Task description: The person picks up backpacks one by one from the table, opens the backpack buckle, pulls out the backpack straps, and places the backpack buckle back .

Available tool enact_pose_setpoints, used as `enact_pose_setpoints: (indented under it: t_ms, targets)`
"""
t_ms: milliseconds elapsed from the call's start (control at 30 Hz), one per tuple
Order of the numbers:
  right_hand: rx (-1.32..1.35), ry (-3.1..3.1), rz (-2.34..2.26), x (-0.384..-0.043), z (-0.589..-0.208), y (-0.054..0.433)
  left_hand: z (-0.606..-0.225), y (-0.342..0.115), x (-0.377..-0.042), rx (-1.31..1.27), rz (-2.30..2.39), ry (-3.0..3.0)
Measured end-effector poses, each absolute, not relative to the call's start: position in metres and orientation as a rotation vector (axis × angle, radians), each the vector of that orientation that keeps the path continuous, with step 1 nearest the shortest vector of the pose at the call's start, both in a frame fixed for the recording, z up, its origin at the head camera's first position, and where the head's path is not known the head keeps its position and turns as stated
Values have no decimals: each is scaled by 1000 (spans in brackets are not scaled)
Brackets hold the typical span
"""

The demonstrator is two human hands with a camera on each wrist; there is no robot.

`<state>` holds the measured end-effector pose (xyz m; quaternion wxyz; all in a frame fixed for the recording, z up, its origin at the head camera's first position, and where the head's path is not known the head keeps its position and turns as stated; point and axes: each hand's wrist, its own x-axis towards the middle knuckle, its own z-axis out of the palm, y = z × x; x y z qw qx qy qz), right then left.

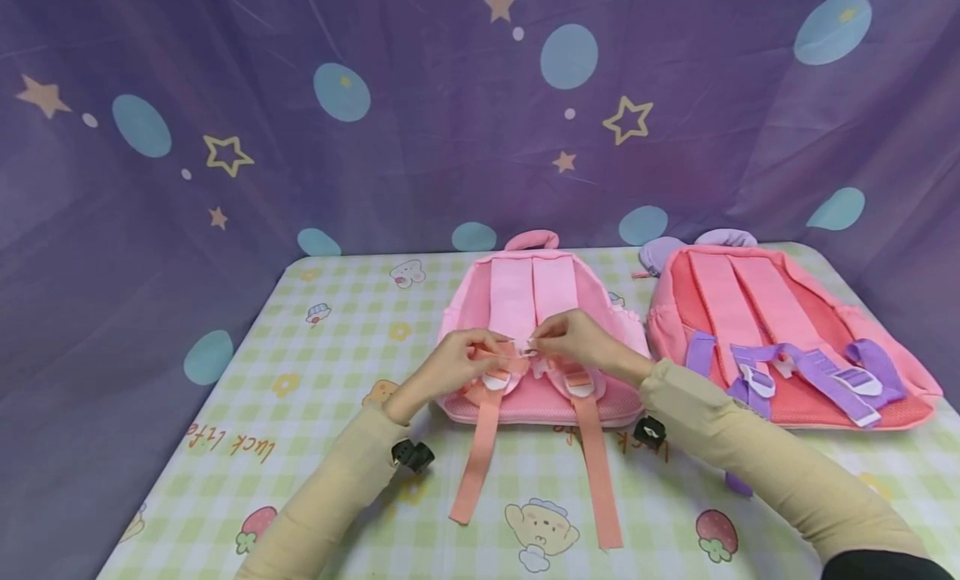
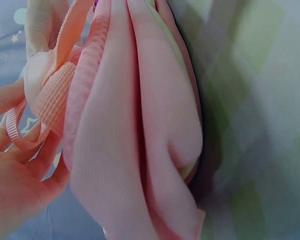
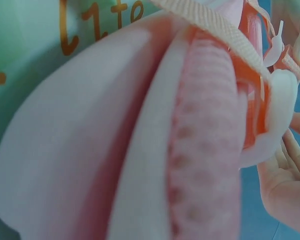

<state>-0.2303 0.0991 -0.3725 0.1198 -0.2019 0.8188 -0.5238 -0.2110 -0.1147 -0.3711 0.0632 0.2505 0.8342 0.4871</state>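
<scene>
A light pink backpack (image 1: 543,409) lies back side up on the table, its top handle away from me. Over its shoulder straps, my left hand (image 1: 461,365) pinches an orange webbing chest strap (image 1: 513,362) between thumb and fingers. Close beside it, my right hand (image 1: 581,342) pinches a small white buckle piece (image 1: 529,345) at the strap's middle. Whether the buckle halves are joined cannot be made out. In the left wrist view a loop of the orange webbing (image 2: 27,135) hangs by the left fingers. Two orange strap tails (image 1: 480,463) trail toward me.
To the right lies a second, coral pink backpack (image 1: 795,313) with purple straps (image 1: 832,384) and white buckles. A lilac round piece (image 1: 662,253) sits by its top. The green checked tablecloth (image 1: 337,430) covers the table; a purple patterned curtain (image 1: 450,172) hangs behind.
</scene>
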Motion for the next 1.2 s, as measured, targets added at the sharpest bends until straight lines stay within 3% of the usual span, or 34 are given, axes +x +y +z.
enact_pose_setpoints:
  t_ms: [1200]
  targets:
    - [-685,2357,-1548,-233,-377,105,-367,-111,-197,931,1324,2513]
